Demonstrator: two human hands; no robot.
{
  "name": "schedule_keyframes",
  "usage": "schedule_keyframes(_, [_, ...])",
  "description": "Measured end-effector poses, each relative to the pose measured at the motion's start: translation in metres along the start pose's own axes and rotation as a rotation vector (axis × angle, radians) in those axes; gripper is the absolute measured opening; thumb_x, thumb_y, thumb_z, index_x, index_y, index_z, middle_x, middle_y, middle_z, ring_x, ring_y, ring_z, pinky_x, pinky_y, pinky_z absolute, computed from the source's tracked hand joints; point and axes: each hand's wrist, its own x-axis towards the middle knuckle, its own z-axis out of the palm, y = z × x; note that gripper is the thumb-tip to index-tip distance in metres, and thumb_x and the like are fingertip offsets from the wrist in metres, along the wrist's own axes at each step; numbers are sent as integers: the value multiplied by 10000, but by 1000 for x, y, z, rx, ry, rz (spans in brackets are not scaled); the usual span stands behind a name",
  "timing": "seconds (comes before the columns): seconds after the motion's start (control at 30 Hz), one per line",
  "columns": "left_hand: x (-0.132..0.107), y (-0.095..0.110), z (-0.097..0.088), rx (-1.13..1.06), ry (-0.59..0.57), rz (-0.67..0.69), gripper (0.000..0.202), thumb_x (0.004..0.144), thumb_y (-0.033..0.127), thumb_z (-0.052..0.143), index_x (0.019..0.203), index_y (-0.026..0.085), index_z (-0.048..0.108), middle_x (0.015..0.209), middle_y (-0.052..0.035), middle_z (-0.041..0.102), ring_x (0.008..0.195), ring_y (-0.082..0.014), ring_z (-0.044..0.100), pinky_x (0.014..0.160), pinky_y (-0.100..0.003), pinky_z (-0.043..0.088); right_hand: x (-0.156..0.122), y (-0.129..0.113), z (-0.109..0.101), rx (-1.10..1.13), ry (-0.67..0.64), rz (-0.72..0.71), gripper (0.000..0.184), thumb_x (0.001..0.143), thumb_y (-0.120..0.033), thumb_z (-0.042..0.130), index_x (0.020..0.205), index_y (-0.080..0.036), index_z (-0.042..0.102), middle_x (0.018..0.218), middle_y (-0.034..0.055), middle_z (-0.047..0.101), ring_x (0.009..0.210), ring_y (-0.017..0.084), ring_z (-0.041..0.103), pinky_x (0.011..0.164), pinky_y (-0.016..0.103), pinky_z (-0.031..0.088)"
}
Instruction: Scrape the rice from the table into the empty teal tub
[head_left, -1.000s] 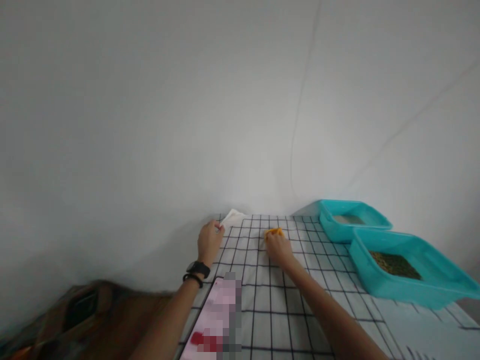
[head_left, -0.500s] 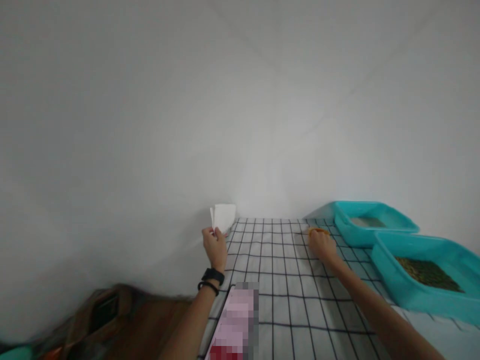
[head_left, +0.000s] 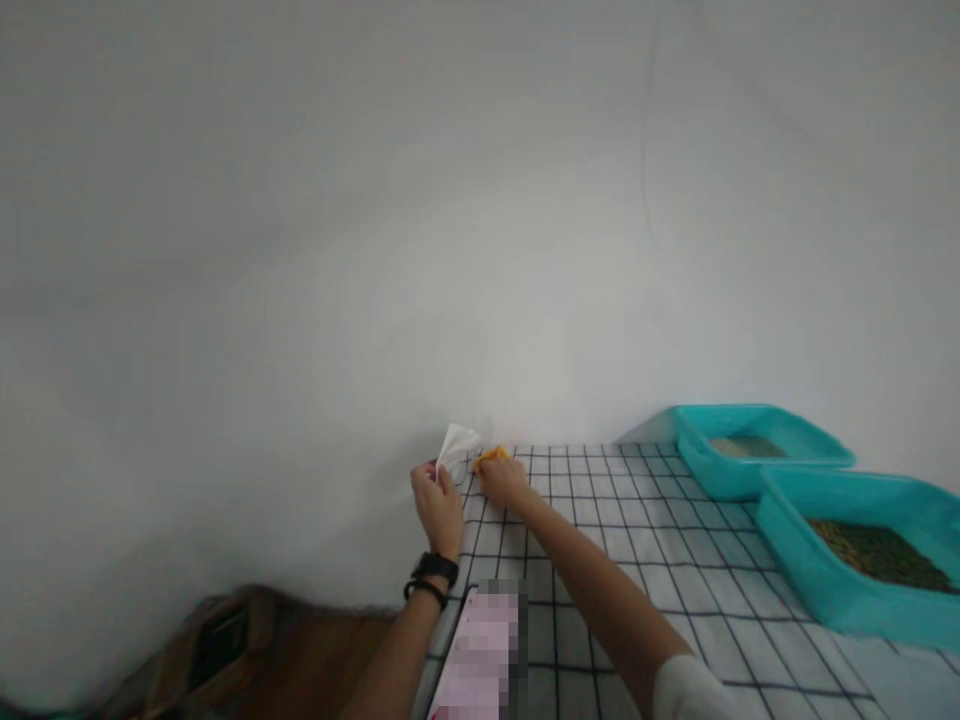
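Observation:
My left hand (head_left: 439,505) pinches a small white paper bag (head_left: 457,444) at the far left corner of the checked tablecloth (head_left: 637,540). It wears a black watch at the wrist. My right hand (head_left: 504,482) is closed on a small orange thing (head_left: 491,455) and holds it right beside the bag's mouth. Both hands are close together, near the white wall.
Two turquoise trays stand at the right: the far tray (head_left: 757,460) holds pale grains, the near tray (head_left: 862,560) holds dark green-brown grains. A pink blurred item (head_left: 480,655) lies at the table's near left edge. A brown bag (head_left: 240,640) sits lower left.
My right hand has swung from near the far tray back left to the paper bag, carrying the orange thing. My left hand kept hold of the bag, which now tilts toward the right hand.

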Motion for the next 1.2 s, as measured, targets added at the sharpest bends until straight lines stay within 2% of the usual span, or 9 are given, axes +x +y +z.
schedule_keyframes(0.13, [-5,16,2,-10,-192,182,324,894,308,582,1190,178,569,1239,-90,601,1080,-249,605,892,-485,515,-6,26,-8,-21,-15,28,341,917,-342,573,1211,-169,560,1203,84,591,1005,210,613,837,422,526])
schedule_keyframes(0.37, [-12,19,9,-11,-559,442,316,882,301,600,1174,181,584,1289,-94,577,1138,-264,576,927,-504,494,-66,145,-28,-183,24,402,343,915,-339,578,1208,-161,562,1202,90,592,1007,212,613,839,421,525])
schedule_keyframes(0.47, [-13,16,12,20,-635,491,304,885,299,597,1164,178,589,1262,-91,595,1112,-255,592,913,-493,505,-99,187,-38,-252,62,526,351,911,-338,584,1208,-153,561,1200,95,591,1008,214,613,840,420,524])
schedule_keyframes(0.53, [-13,14,14,51,-646,499,317,887,298,594,1181,179,579,1264,-92,592,1107,-255,595,907,-491,509,-112,201,-42,-291,84,572,362,906,-336,591,1209,-140,561,1203,107,589,1014,218,611,845,419,522])
schedule_keyframes(0.63, [-15,10,19,119,-644,491,378,885,303,596,1239,185,541,1311,-101,560,1138,-271,578,921,-508,499,-117,200,-43,-324,92,584,359,905,-335,593,1202,-135,564,1194,108,593,1005,215,615,838,412,525])
schedule_keyframes(0.77, [-20,1,25,242,-660,461,445,874,305,610,1293,199,505,1398,-112,494,1225,-306,517,977,-560,450,-125,168,-28,-336,92,490,340,910,-340,587,1189,-146,570,1173,93,603,981,205,622,821,405,532])
schedule_keyframes(0.93, [-23,-13,30,357,-692,447,474,879,306,601,1325,205,477,1438,-117,455,1267,-322,479,1006,-583,418,-183,135,4,-325,120,308,381,938,-179,480,1316,-133,501,1157,130,633,943,202,638,776,341,535])
schedule_keyframes(1.07, [-22,-19,32,405,-718,476,489,884,321,592,1340,206,461,1450,-120,442,1276,-324,471,1007,-579,418,-210,156,2,-319,171,318,351,921,-174,510,1264,-112,548,1058,145,665,859,211,655,737,356,541])
schedule_keyframes(1.2, [-22,-19,32,446,-719,488,494,889,330,584,1349,208,452,1450,-121,442,1274,-322,474,1007,-577,419,-194,180,-19,-309,343,374,298,947,-319,526,1185,-148,575,1140,69,613,961,193,628,812,389,531])
